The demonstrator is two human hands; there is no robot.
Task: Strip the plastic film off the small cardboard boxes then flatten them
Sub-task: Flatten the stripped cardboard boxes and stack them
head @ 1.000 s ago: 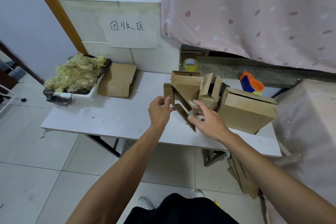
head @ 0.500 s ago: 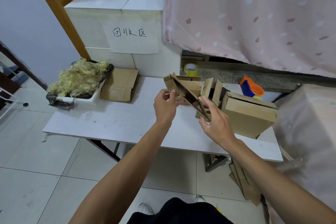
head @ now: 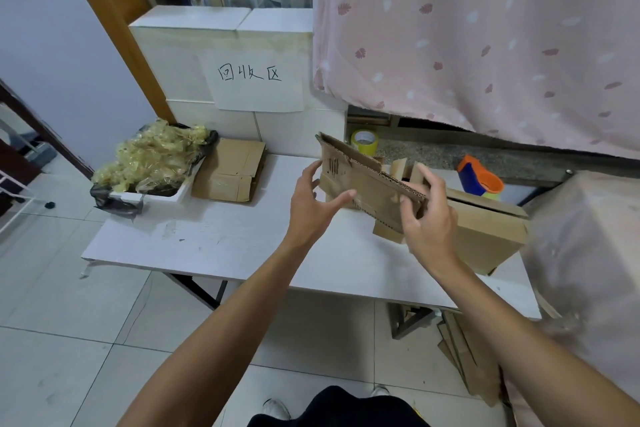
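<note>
A flattened brown cardboard box is held in the air above the white table, tilted down to the right. My right hand grips its right end, fingers curled over the top edge. My left hand is at the box's left end with fingers spread and relaxed, thumb touching the front face. A pile of flattened boxes lies at the table's back left. A larger unflattened box stands at the right.
A white tray lined with a black bag holds crumpled yellowish plastic film at the left. A yellow tape roll and an orange-blue object sit on the back ledge. Cardboard sheets lean under the table. A pink curtain hangs right.
The box has been pressed flat and lifted higher. My left hand has let go of its grip and opened its fingers beside the left end.
</note>
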